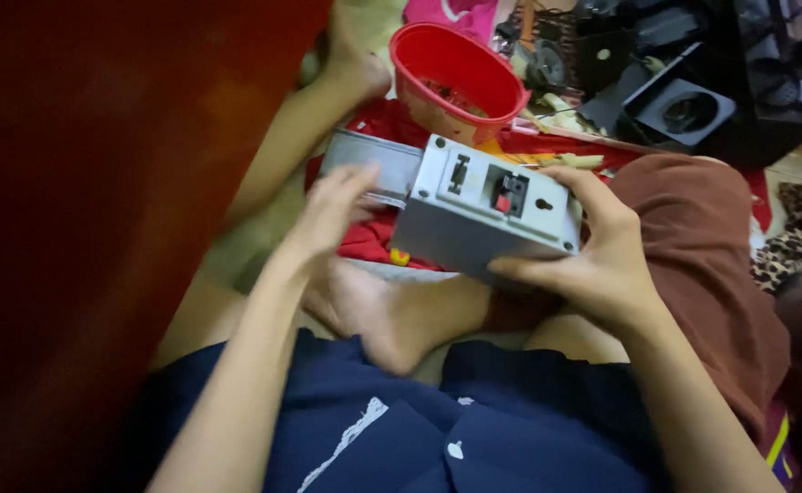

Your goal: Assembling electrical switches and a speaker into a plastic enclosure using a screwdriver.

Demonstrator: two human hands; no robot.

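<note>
A grey metal box (pixel 474 215) with a small red-and-black terminal clip and a black switch on its face is held over my crossed legs. My right hand (pixel 593 256) grips its right end, thumb beneath and fingers over the top edge. My left hand (pixel 328 215) rests against the box's left side, beside a grey metal panel (pixel 369 164) that sticks out from it. My bare foot (pixel 392 315) lies just below the box.
A red plastic bowl (pixel 456 82) holding small bits stands on a red cloth (pixel 374 237) behind the box. Black electronic parts and a square speaker frame (pixel 679 110) are piled at the back right. A dark red surface (pixel 82 210) fills the left. A brown-clad knee (pixel 702 237) sits at right.
</note>
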